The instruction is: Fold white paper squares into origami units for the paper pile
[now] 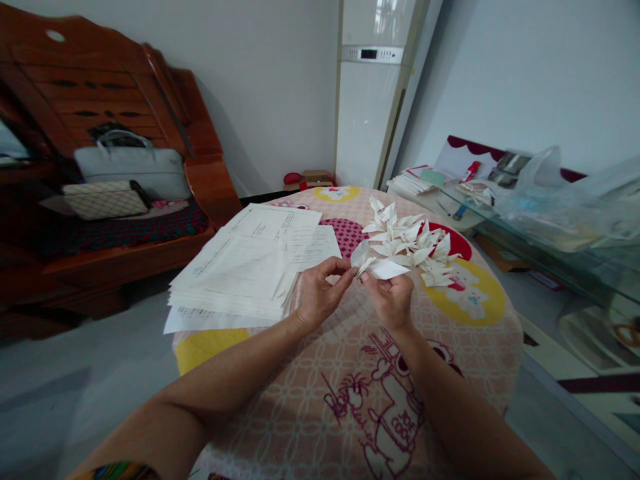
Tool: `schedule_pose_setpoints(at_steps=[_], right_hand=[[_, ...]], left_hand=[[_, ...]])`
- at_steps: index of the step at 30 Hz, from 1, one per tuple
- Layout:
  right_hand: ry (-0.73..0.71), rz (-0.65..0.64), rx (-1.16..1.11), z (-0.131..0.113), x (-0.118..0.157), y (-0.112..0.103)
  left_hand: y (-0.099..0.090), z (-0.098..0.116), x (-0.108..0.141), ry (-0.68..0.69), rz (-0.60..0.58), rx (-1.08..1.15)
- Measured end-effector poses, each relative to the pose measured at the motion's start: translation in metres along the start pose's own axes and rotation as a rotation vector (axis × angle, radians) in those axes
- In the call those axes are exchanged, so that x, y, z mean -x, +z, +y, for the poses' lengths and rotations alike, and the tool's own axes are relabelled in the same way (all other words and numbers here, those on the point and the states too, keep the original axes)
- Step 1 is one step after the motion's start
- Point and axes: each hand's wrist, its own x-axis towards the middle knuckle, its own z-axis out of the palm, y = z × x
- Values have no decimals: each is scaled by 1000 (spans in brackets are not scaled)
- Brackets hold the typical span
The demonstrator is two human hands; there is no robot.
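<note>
Over the middle of the table, my left hand (324, 288) pinches the left side of a partly folded white paper (387, 269). The fingers of my right hand (389, 293) are closed on the same paper from below, with the thumb on top. Its folds stick up between both hands, and a pointed flap reaches to the right. Just behind it lies a pile of folded paper pieces (400, 233) with pointed tips, shaped like cranes or flowers. Left of my left hand sits a thick stack of printed paper sheets (240, 260).
A patterned cloth covers the round table (300, 413). To the right, a glass side table (525, 233) carries plastic bags (555, 200) and papers. A wooden bench (125, 247) with a grey bag (135, 167) stands at left. A tall white air conditioner (367, 120) is behind.
</note>
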Motion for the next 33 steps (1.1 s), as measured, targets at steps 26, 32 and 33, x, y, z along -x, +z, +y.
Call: schedule_pose_setpoints(at_steps=[26, 32, 33], right_hand=[[399, -1, -242, 12, -12, -2], [271, -34, -118, 4, -10, -4], [237, -30, -85, 2, -9, -4]], left_hand=[[2, -6, -9, -183, -272, 223], [3, -9, -11, -208, -287, 267], [3, -9, -11, -207, -286, 269]])
